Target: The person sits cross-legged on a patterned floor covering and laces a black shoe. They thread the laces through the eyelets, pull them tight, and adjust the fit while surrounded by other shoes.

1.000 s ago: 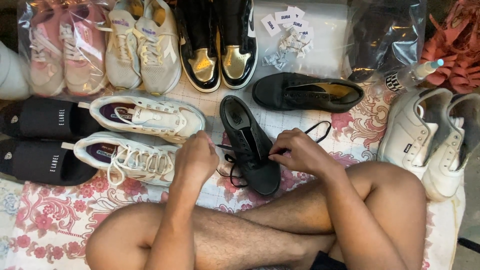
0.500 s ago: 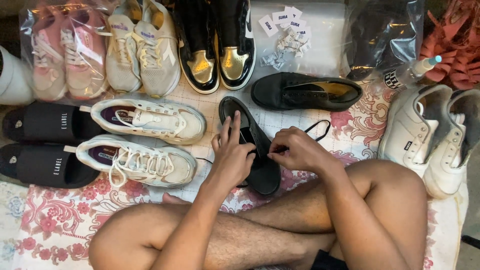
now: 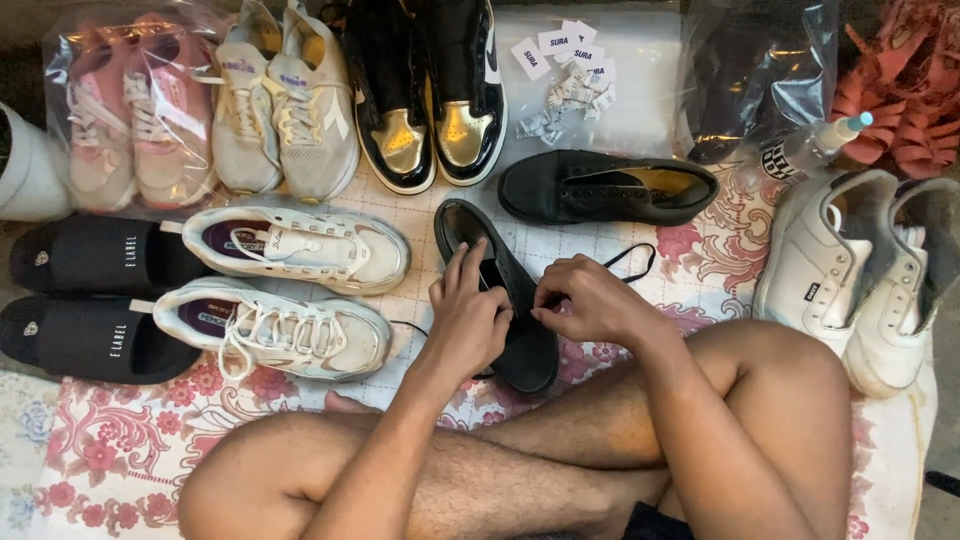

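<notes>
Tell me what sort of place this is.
Probably a home floor set up for sorting or preparing shoes, perhaps for sale. Many pairs lie in rows on a flowered cloth, pink sneakers sit in a clear bag, and small paper tags lie near a black shoe.

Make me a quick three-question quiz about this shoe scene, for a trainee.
1. True or false: both hands rest on the black shoe lying in front of the crossed legs.
2. Which pair lies beside the black slides? A. white laced sneakers B. gold-toed high-tops C. pink sneakers in a bag
3. What black thing trails from under the right hand across the floral cloth?

Key
1. True; the left hand lies over its opening.
2. A, the white laced sneakers.
3. A black shoelace.
</notes>
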